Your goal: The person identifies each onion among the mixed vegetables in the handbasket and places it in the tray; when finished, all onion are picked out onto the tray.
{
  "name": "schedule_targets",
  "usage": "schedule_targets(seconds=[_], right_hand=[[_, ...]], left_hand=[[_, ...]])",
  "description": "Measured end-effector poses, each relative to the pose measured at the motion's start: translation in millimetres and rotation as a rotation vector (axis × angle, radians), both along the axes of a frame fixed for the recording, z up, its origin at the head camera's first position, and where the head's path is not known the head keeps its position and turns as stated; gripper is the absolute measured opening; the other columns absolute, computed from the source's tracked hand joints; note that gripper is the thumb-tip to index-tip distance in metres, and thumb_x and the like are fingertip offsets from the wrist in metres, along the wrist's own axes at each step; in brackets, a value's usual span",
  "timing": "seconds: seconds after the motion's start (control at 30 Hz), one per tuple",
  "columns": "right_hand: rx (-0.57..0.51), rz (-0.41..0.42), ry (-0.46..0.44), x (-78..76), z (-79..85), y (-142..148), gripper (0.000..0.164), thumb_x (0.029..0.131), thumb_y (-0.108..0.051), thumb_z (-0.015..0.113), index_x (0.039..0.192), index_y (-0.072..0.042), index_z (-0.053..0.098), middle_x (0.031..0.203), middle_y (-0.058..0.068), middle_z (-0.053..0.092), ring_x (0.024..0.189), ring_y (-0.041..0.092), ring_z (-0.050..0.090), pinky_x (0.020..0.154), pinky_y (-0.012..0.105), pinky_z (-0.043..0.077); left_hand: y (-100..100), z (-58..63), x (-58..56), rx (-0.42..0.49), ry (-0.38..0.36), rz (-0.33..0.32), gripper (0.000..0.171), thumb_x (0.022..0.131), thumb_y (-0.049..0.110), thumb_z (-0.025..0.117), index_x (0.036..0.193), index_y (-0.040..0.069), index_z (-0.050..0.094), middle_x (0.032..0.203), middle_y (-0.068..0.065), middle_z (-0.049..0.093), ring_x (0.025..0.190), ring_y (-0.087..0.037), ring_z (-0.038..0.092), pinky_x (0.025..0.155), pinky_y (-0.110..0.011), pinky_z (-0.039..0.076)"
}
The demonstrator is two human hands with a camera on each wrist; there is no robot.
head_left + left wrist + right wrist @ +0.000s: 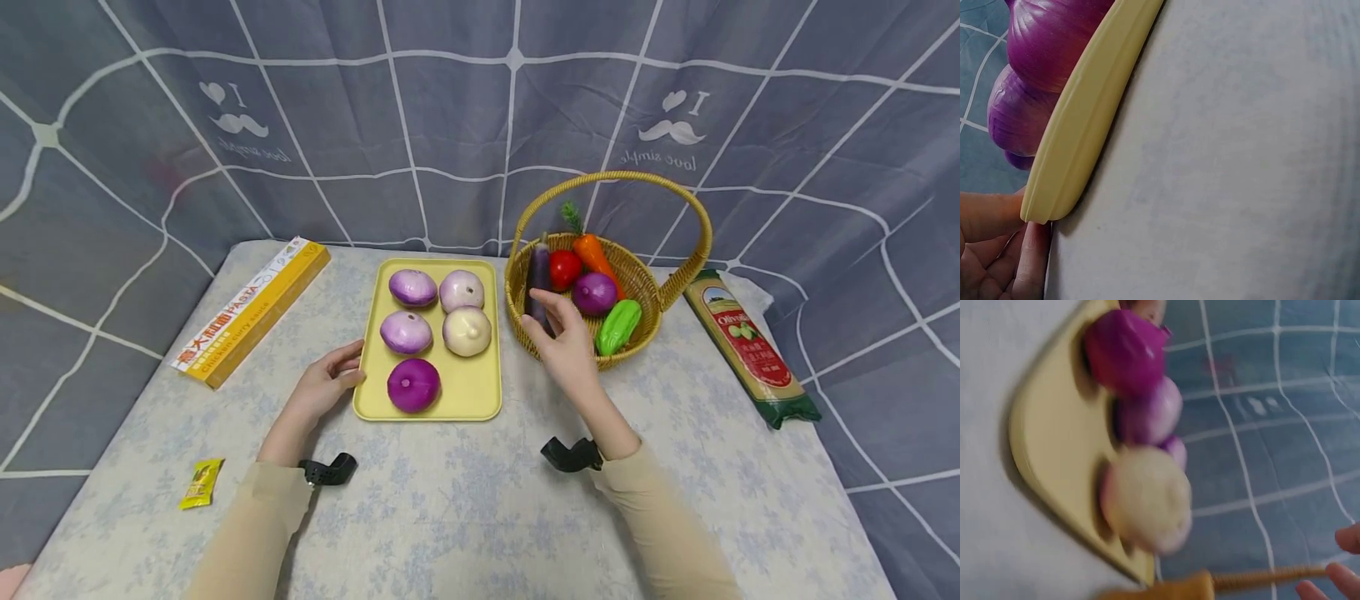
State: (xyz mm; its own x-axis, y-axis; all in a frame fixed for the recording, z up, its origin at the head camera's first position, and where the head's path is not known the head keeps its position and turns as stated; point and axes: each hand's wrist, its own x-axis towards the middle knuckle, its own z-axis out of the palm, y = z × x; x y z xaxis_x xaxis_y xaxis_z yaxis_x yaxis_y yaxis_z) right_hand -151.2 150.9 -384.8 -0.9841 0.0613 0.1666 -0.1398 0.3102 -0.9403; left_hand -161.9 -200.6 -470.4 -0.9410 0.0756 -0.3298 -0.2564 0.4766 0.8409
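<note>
My left hand (322, 383) rests against the left edge of a yellow tray (468, 387), thumb and fingertips touching its rim. On the tray sit several onions: a deep purple one (414, 385) near the front, purple-and-white ones (406, 332) behind it, and a whitish one (467, 331) to the right. My right hand (566, 337) hovers over the left side of a wicker basket (637, 265), fingers spread beside a dark eggplant (537, 271) that they partly cover. Nothing is held in the right hand; its fingertips (1342, 578) stand apart in the right wrist view, which is blurred.
Inside the basket are a tomato (565, 269), a carrot (600, 260), a purple onion (595, 293) and a green pepper-like vegetable (618, 327). Its tall handle (615, 176) arches overhead. A pasta box (251, 312) lies left, a pasta bag (750, 346) right, and a small yellow packet (201, 483) front left.
</note>
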Motion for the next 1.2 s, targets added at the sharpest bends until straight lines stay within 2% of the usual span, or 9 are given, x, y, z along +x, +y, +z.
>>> schedule_targets(seconds=[0.13, 0.23, 0.3, 0.4, 0.53, 0.7, 0.9, 1.2], right_hand=[[-0.088, -0.052, -0.009, -7.1, 6.8, 28.7, 0.046, 0.093, -0.009, 0.067, 0.134, 0.001, 0.052, 0.139, 0.018, 0.053, 0.135, 0.027, 0.047, 0.117, 0.038, 0.033], [-0.096, -0.117, -0.035, -15.2, 4.3, 49.6, 0.051, 0.091, -0.013, 0.07, 0.136, 0.002, 0.049, 0.14, 0.019, 0.052, 0.134, 0.029, 0.048, 0.117, 0.038, 0.034], [-0.069, -0.163, -0.066, -20.2, 0.4, 61.9, 0.055, 0.091, -0.018, 0.071, 0.138, 0.001, 0.048, 0.141, 0.018, 0.051, 0.134, 0.03, 0.047, 0.117, 0.039, 0.034], [-0.014, -0.21, -0.113, -26.4, -6.0, 75.4, 0.063, 0.09, -0.026, 0.072, 0.142, -0.002, 0.045, 0.144, 0.017, 0.049, 0.135, 0.031, 0.044, 0.117, 0.04, 0.033], [0.003, -0.24, -0.147, -34.8, -14.9, 87.1, 0.069, 0.089, -0.028, 0.072, 0.145, -0.001, 0.041, 0.146, 0.019, 0.046, 0.138, 0.031, 0.041, 0.118, 0.041, 0.031], [0.043, -0.277, -0.162, -47.7, -21.7, 95.5, 0.073, 0.089, -0.032, 0.073, 0.146, -0.001, 0.039, 0.148, 0.018, 0.045, 0.139, 0.031, 0.04, 0.118, 0.043, 0.031], [0.16, -0.318, -0.209, -61.5, -23.7, 99.9, 0.079, 0.088, -0.04, 0.072, 0.149, -0.004, 0.037, 0.152, 0.015, 0.042, 0.141, 0.031, 0.038, 0.117, 0.044, 0.032], [0.291, -0.316, -0.249, -77.1, -30.6, 100.8, 0.086, 0.087, -0.041, 0.072, 0.15, 0.001, 0.031, 0.149, 0.024, 0.04, 0.138, 0.037, 0.04, 0.115, 0.048, 0.035]], left_hand=[[0.2, -0.1, 0.0, 0.006, 0.003, 0.0, 0.062, 0.098, 0.012, 0.057, 0.155, 0.014, 0.033, 0.141, -0.021, 0.053, 0.133, -0.034, 0.047, 0.109, -0.044, 0.038], [0.3, 0.2, 0.1, 0.006, 0.005, -0.001, 0.062, 0.098, 0.012, 0.057, 0.155, 0.013, 0.034, 0.141, -0.021, 0.052, 0.133, -0.034, 0.047, 0.109, -0.043, 0.038], [-0.1, 0.5, 0.1, 0.006, 0.01, -0.005, 0.062, 0.097, 0.012, 0.057, 0.154, 0.013, 0.034, 0.141, -0.021, 0.053, 0.132, -0.033, 0.048, 0.105, -0.037, 0.041], [-0.8, 0.7, 0.8, 0.018, 0.02, -0.012, 0.061, 0.097, 0.012, 0.058, 0.154, 0.012, 0.035, 0.142, -0.021, 0.053, 0.132, -0.032, 0.049, 0.096, -0.021, 0.044], [-0.8, 1.0, 1.9, 0.045, 0.025, -0.019, 0.061, 0.098, 0.011, 0.058, 0.154, 0.012, 0.035, 0.142, -0.021, 0.053, 0.131, -0.032, 0.049, 0.083, -0.007, 0.043], [0.5, 2.2, 1.9, 0.048, 0.018, -0.012, 0.061, 0.098, 0.012, 0.059, 0.154, 0.012, 0.034, 0.142, -0.021, 0.052, 0.132, -0.032, 0.049, 0.083, -0.006, 0.042], [-0.7, -0.5, 1.7, 0.044, 0.014, -0.009, 0.061, 0.098, 0.012, 0.059, 0.154, 0.013, 0.035, 0.142, -0.02, 0.053, 0.132, -0.032, 0.048, 0.083, -0.007, 0.043], [-1.5, -2.1, 0.9, 0.033, 0.018, -0.012, 0.062, 0.097, 0.014, 0.059, 0.154, 0.014, 0.035, 0.143, -0.02, 0.052, 0.133, -0.031, 0.048, 0.085, -0.009, 0.043]])
